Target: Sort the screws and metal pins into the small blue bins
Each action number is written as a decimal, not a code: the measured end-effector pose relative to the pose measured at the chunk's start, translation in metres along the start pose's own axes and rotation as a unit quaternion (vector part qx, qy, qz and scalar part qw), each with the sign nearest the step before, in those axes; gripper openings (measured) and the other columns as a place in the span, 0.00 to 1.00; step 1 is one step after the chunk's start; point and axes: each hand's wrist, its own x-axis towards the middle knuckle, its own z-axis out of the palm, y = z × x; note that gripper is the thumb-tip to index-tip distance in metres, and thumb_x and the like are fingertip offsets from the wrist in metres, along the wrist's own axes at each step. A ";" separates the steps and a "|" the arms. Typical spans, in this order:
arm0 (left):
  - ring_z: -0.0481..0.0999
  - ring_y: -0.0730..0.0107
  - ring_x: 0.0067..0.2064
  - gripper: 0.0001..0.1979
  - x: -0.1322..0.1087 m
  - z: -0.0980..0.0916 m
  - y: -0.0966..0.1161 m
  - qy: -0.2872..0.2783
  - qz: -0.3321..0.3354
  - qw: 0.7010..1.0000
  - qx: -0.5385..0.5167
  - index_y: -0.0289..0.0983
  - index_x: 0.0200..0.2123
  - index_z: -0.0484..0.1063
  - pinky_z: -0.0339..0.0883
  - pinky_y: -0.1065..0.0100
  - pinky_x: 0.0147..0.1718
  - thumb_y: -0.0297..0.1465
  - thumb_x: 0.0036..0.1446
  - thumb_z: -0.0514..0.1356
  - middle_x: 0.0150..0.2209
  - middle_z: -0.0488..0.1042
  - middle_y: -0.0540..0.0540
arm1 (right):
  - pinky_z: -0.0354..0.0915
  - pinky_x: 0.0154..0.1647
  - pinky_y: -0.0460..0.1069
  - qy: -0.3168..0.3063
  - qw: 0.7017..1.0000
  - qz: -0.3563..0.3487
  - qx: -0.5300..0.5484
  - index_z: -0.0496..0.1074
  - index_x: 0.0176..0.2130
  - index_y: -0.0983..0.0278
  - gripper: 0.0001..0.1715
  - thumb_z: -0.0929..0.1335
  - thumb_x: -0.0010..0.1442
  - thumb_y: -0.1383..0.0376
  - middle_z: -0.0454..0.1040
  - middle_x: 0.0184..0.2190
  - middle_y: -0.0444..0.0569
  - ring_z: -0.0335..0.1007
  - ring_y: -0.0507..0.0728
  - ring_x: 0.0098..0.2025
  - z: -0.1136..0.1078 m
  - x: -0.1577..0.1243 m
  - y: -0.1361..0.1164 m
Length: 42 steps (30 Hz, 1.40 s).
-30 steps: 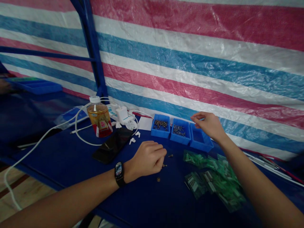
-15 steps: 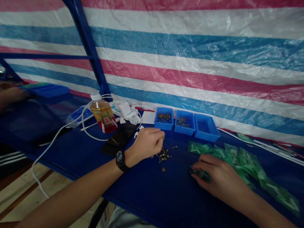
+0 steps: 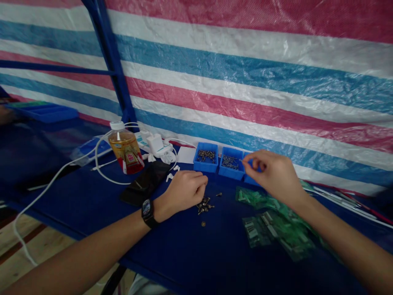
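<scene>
My left hand [image 3: 188, 188], a black watch on its wrist, rests curled on the blue table beside a small pile of brass-coloured screw-like parts [image 3: 205, 206]. Its fingers are closed, and whatever is inside them is hidden. My right hand [image 3: 272, 174] is raised at the right edge of the middle blue bin [image 3: 231, 175], which holds thin silver screws. Thumb and forefinger are pinched together; anything between the tips is too small to make out. The left blue bin [image 3: 205, 167] contains short brass-coloured pieces. Behind my right hand, the third blue bin [image 3: 250, 180] is mostly covered.
Green plastic bags [image 3: 285, 233] of small parts lie below my right forearm. A drink bottle [image 3: 125, 149], a black phone [image 3: 145, 184], white earbuds [image 3: 170, 177], a power strip [image 3: 156, 145] and cables occupy the left. Another person's hand [image 3: 5, 114] shows at far left.
My right hand has let go of a dark greenish thing low on the table and moved up and left to the middle bin. My left hand stays curled by the pile.
</scene>
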 end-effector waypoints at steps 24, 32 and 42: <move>0.73 0.43 0.49 0.24 -0.034 -0.056 -0.030 -0.105 -0.287 0.909 0.283 0.37 0.60 0.67 0.69 0.56 0.38 0.42 0.66 0.50 0.48 0.72 0.33 | 0.63 0.22 0.45 0.077 0.996 0.036 -0.007 0.76 0.36 0.62 0.10 0.67 0.65 0.60 0.70 0.18 0.40 0.67 0.51 0.17 0.020 -0.115 0.004; 0.72 0.36 0.50 0.31 -0.059 -0.037 -0.047 -0.208 -0.381 0.859 0.272 0.36 0.65 0.59 0.69 0.47 0.41 0.48 0.66 0.44 0.48 0.70 0.28 | 0.63 0.22 0.45 0.077 0.995 0.058 -0.016 0.76 0.35 0.62 0.13 0.65 0.66 0.58 0.70 0.18 0.40 0.68 0.51 0.17 0.020 -0.116 0.004; 0.78 0.36 0.45 0.40 -0.049 -0.058 -0.078 -0.123 -0.428 0.880 0.165 0.32 0.58 0.60 0.71 0.52 0.38 0.52 0.50 0.62 0.52 0.71 0.27 | 0.59 0.19 0.46 0.048 0.992 0.108 0.036 0.75 0.33 0.60 0.15 0.65 0.65 0.55 0.69 0.16 0.39 0.67 0.51 0.16 0.018 -0.113 0.010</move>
